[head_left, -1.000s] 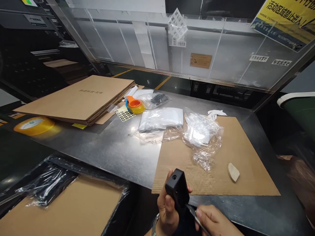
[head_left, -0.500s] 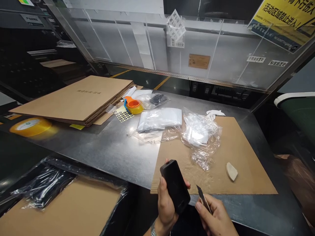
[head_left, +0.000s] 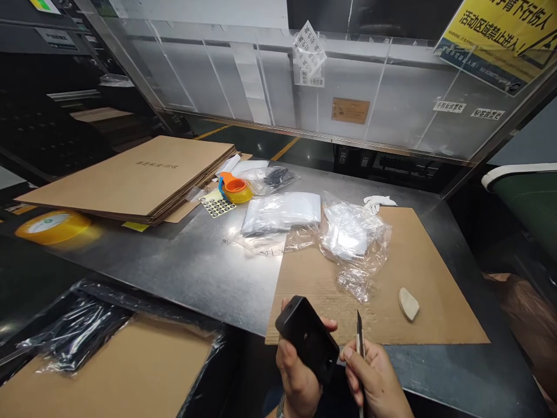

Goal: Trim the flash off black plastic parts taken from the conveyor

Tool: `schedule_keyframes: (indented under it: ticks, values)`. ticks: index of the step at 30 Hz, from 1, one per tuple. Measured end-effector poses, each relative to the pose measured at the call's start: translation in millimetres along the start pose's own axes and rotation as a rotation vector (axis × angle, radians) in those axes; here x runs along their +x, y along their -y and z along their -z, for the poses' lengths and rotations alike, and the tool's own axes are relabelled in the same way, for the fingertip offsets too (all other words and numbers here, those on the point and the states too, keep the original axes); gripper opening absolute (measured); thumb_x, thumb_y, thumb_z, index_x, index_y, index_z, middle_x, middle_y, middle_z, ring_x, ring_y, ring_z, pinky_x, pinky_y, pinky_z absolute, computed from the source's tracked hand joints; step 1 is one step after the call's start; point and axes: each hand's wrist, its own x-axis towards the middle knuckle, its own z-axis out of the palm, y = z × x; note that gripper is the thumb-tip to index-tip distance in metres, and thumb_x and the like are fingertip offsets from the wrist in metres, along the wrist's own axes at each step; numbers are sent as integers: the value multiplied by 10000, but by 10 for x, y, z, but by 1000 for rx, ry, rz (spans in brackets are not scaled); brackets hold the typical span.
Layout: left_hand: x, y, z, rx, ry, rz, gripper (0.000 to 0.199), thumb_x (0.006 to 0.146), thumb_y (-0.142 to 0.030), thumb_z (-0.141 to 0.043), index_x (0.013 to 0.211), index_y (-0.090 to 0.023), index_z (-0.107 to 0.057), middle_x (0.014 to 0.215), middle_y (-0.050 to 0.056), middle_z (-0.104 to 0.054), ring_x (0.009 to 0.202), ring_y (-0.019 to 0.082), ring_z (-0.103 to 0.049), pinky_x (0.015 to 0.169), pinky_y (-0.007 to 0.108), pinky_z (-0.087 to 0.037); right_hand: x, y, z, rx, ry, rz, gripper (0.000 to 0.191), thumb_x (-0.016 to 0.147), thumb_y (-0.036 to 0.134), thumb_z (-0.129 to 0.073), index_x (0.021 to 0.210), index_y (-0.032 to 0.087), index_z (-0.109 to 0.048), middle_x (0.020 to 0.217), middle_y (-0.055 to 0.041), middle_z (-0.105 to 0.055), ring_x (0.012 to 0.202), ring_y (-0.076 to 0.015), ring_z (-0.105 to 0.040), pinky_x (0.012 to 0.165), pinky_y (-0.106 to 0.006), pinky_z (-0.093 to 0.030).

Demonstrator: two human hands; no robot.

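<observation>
My left hand is gripping a black case; my right hand is holding a knife beside it, blade pointing up; on the counter, a crumpled clear bag and a tan pad are lying on a cardboard sheet; a cardboard stack is sitting farther left.

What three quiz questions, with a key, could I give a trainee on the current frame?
1. Multiple choice: what does the left hand hold?
a) tape dispenser
b) black plastic housing
c) sticker sheet

2. True or false: the craft knife in the right hand has its blade apart from the black plastic housing.

3. Fill the gap: the beige pad-like piece lies on the ____.

Key: 1. b; 2. true; 3. cardboard sheet.
</observation>
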Motion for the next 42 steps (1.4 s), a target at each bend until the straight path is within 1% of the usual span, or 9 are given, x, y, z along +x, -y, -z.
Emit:
schedule_keyframes:
  ticks: [4, 9, 15, 19, 22, 25, 35, 38, 42]
  values:
    - [56, -7, -56, -56, -33, 23, 651, 793, -602, -442, 1338, -256, -357, 743, 16, -669, 627, 185, -631, 586, 283, -485, -1, 0, 32, -20, -42, 26, 501, 701, 655, -578, 676, 162, -495, 379, 100, -394, 292, -9, -265, 329, -151, -169]
    - [103, -85, -104, -17, -69, 193, 618, 820, -569, -432, 1321, -211, -381, 697, 21, -681, 612, 189, -647, 614, 297, -497, -15, -9, 68, -196, -125, 80, 478, 744, 645, -528, 644, 183, -460, 403, 89, -372, 330, -38, -301, 349, -173, -224]
    - [174, -110, -76, 26, -49, 603, 512, 804, -575, -466, 844, -95, -642, 623, 73, -671, 565, 157, -622, 565, 245, -489, -40, 51, 222, -526, -261, 350, 330, 826, 482, -502, 740, 170, -569, 523, 61, -381, 472, -80, -355, 456, -206, -293]
    - [208, -38, -14, 5, 10, 793, 494, 792, -568, -498, 714, -101, -637, 573, 51, -637, 486, 121, -574, 491, 214, -460, -43, 109, 356, -715, -203, 445, 268, 884, 382, -441, 875, 181, -618, 577, 29, -506, 501, -103, -456, 481, -207, -346]
    - [207, 35, 22, -90, 81, 983, 466, 797, -545, -508, 634, -117, -597, 515, 24, -591, 456, 109, -548, 464, 199, -431, -79, 166, 347, -871, -28, 603, 212, 892, 319, -464, 854, 189, -627, 698, -15, -600, 618, -125, -557, 573, -206, -397]
    - [178, 83, 19, -164, 88, 1105, 465, 824, -516, -479, 561, -138, -540, 491, 14, -565, 430, 97, -523, 453, 198, -415, -118, 201, 257, -1051, 142, 683, 245, 893, 333, -478, 738, 187, -599, 635, -14, -576, 563, -122, -531, 524, -219, -355]
    - [69, 63, -62, 75, -46, 1064, 425, 811, -489, -521, 542, -161, -528, 433, -23, -510, 372, 86, -460, 394, 196, -367, -113, 125, 188, -1248, 184, 658, 405, 866, 432, -516, 548, 197, -429, 545, 3, -569, 486, -109, -507, 462, -239, -250]
    - [46, 100, -17, 89, 6, 1029, 387, 777, -512, -560, 641, -151, -599, 477, -14, -559, 419, 119, -514, 454, 228, -422, -94, 124, 218, -1206, 177, 594, 422, 868, 426, -520, 531, 194, -418, 521, 14, -555, 475, -98, -489, 469, -234, -248]
    - [22, 191, 78, 131, 133, 1005, 439, 757, -542, -568, 834, -119, -657, 560, 38, -633, 499, 187, -595, 537, 297, -473, -39, 175, 315, -1156, 48, 548, 416, 865, 438, -516, 530, 198, -457, 530, 8, -554, 470, -103, -460, 463, -234, -251]
